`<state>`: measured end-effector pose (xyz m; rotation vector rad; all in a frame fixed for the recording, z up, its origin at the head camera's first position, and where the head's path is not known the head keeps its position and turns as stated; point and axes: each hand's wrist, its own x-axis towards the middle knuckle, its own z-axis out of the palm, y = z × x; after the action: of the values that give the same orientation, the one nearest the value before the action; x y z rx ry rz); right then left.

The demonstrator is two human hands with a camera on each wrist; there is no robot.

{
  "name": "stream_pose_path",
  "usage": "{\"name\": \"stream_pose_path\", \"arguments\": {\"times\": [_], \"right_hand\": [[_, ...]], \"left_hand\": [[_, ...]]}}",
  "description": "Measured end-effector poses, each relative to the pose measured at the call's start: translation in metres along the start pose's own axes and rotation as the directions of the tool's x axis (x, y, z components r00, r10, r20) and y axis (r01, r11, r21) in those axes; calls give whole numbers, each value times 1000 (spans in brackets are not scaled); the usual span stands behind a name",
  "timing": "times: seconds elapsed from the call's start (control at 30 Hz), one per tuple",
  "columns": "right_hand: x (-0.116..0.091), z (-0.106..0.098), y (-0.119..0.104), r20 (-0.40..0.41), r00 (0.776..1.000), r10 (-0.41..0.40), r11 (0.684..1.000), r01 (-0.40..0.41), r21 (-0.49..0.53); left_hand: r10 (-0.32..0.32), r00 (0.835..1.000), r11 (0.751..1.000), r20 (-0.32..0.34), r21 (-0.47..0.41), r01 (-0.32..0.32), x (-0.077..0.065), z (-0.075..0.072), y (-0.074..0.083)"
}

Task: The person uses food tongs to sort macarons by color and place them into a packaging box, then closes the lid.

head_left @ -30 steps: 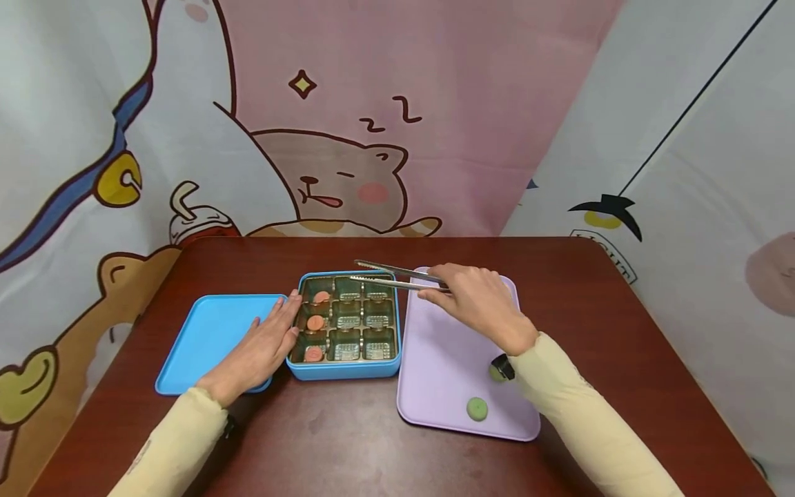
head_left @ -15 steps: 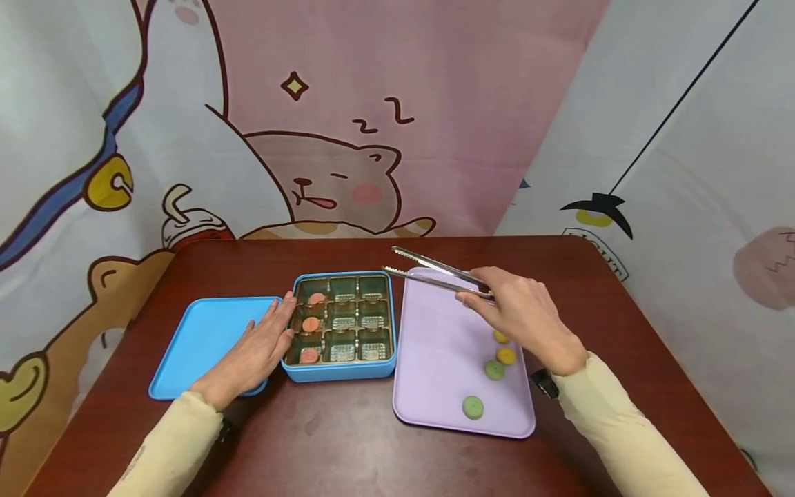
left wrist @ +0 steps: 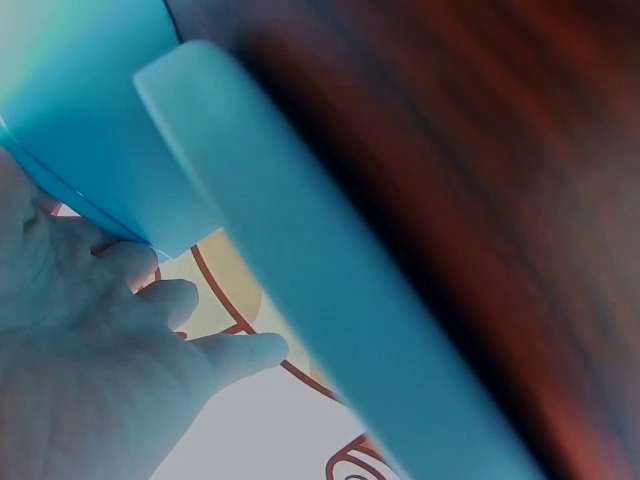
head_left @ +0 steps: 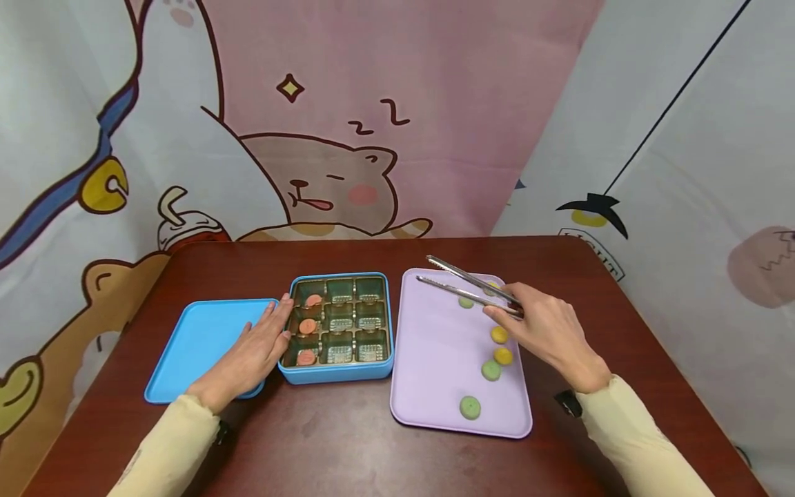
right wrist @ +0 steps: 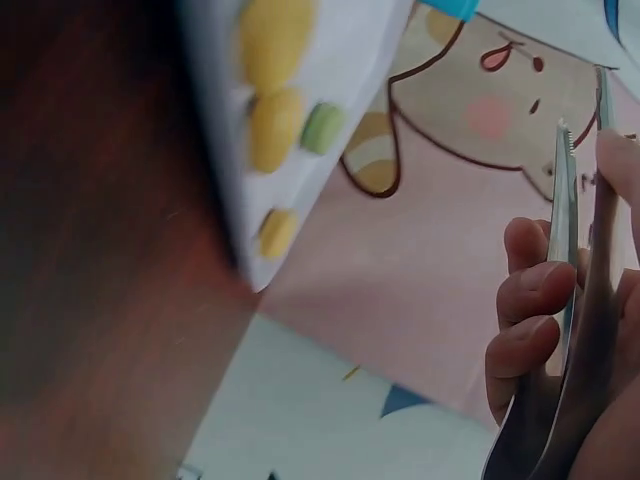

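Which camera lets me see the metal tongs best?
The head view: both arms of the metal tongs show spread apart, and the right hand hides only their back end. The right wrist view is closer, but the bottom edge cuts them off. The left wrist view shows none of them.

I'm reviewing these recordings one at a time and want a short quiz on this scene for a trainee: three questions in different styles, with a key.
1. Multiple choice: seen from the person's side, which column of the blue box holds the orange pieces? A) left B) middle C) right
2. True or false: the metal tongs hold nothing between their tips.
3. Fill in the gap: the tongs, over the lilac tray, are in the person's ____ hand.

Key
1. A, left: one piece in each of its three compartments.
2. True; the tips stand apart.
3. Right: the right hand grips them.
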<state>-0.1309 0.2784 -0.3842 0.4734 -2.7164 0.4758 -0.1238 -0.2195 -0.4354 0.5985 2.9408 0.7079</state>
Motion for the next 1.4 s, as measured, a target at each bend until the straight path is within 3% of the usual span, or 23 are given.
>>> {"name": "stream_pose_path", "arguments": {"times": [0.4,0.63,0.87,1.17,1.4], "right_hand": [[-25,3,45,89,988,128,990,-122,-66],[-30,10,64,128,981,148,987,-138,-87],[-34,10,73,186,970,154,983,-132,-125],[-33,4,78,176,977,122,983,-94,-160],[-31,3,80,242,958,152,979,-112,-170]], "left_hand": [[-4,1000,1000,7,-15,4,-1,3,-3],[-11,1000,1000,9,-9,11,-1,0,-3],[-21,1000,1000,22,-4,22,-1,-1,-2],[-13,1000,1000,25,13,13,1,-2,0],[-14,1000,1000,23,18,13,0,-3,1]]}}
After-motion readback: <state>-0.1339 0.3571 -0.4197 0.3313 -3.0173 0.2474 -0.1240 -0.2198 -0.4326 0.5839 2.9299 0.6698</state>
